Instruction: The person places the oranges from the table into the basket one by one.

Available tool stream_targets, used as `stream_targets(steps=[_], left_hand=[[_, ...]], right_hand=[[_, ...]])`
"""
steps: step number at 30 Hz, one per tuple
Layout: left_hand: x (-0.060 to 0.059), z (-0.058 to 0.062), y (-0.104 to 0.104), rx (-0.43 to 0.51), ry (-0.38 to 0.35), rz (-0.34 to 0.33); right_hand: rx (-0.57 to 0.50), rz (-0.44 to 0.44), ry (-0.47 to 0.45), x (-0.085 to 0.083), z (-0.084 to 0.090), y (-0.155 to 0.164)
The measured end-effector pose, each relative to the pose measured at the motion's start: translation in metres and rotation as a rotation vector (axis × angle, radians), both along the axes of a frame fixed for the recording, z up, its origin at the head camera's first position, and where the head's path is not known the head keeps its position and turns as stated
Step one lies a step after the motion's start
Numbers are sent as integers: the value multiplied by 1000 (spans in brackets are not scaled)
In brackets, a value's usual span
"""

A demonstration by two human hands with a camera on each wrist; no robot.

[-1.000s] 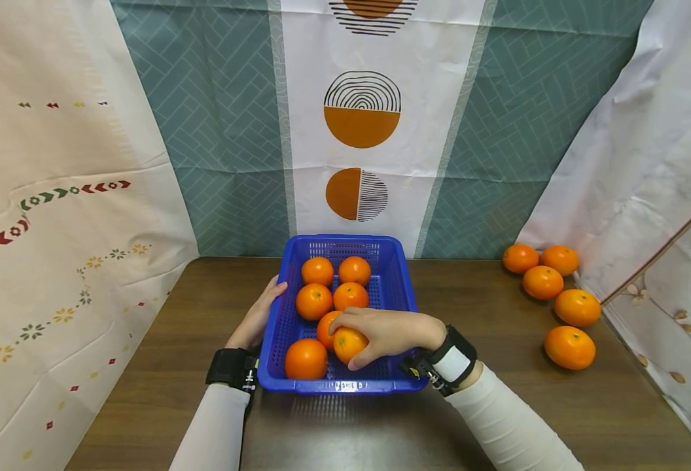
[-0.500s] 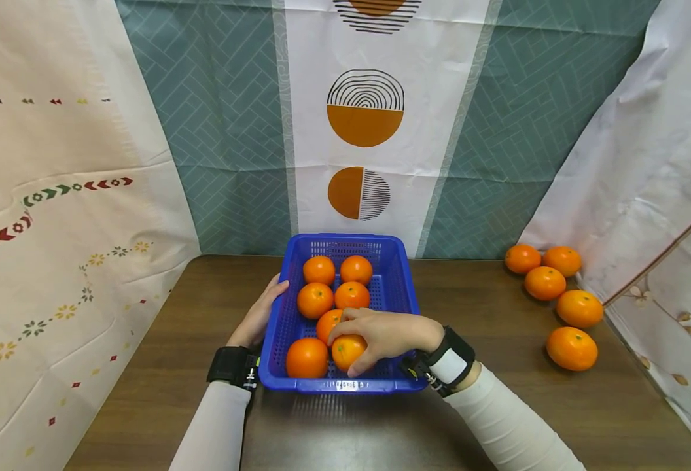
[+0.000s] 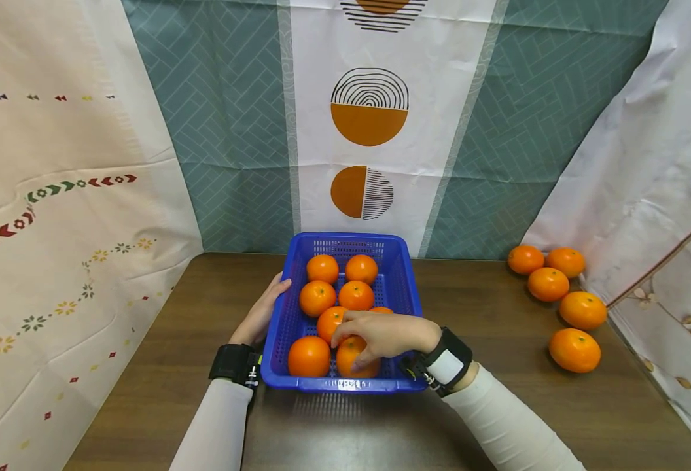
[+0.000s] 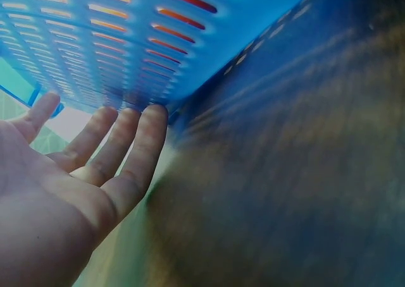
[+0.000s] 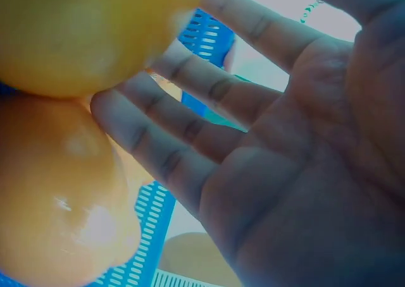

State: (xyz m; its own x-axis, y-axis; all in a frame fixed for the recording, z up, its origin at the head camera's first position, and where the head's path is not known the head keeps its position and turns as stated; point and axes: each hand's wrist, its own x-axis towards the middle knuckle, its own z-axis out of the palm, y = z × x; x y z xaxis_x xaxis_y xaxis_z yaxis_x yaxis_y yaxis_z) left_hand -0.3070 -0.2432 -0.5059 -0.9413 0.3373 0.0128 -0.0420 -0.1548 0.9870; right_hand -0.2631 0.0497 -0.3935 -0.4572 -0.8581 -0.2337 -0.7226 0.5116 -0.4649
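Observation:
A blue plastic basket (image 3: 407, 288) holds several oranges, among them an orange (image 3: 317, 298) on its left side. My left hand (image 3: 260, 311) is at the basket's left side, one digit at the rim. In the left wrist view, the fingers (image 4: 134, 154) lie fairly straight against the slotted wall. Inside the near right part of the basket, my right hand (image 3: 383, 333) holds an orange (image 3: 354, 366) between thumb and fingers. The right wrist view has the fingers (image 5: 171, 164) reaching to that orange (image 5: 82, 34), above another orange (image 5: 57, 192).
On the brown table (image 3: 487, 405), several more oranges (image 3: 575, 350) lie in a loose group at the right, near the white cloth (image 3: 628, 222). A patterned cloth (image 3: 222, 131) hangs behind the table, and a cream cloth (image 3: 57, 288) borders its left side.
The orange under my right hand has shifted slightly right and nearer the front wall. Another orange now shows just behind that hand. My left hand stays at the basket, and the view has turned slightly.

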Motion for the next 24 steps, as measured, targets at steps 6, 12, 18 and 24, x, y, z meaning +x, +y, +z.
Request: stream_targets(steps=[6,12,18,24], left_hand=[[-1,1,1,-2,2,2],[-1,0,1,2,5,2],[-2,0,0,4,-1,1],[-1,-1,-1,1,-1,-1]], right_hand=[[-11,-13,-23,-1,-3,0],[-29,-20,-24,-2,-2,2],[-56,-30,-11,-3,4,6],[-144,-28,-9,-5,13,14]])
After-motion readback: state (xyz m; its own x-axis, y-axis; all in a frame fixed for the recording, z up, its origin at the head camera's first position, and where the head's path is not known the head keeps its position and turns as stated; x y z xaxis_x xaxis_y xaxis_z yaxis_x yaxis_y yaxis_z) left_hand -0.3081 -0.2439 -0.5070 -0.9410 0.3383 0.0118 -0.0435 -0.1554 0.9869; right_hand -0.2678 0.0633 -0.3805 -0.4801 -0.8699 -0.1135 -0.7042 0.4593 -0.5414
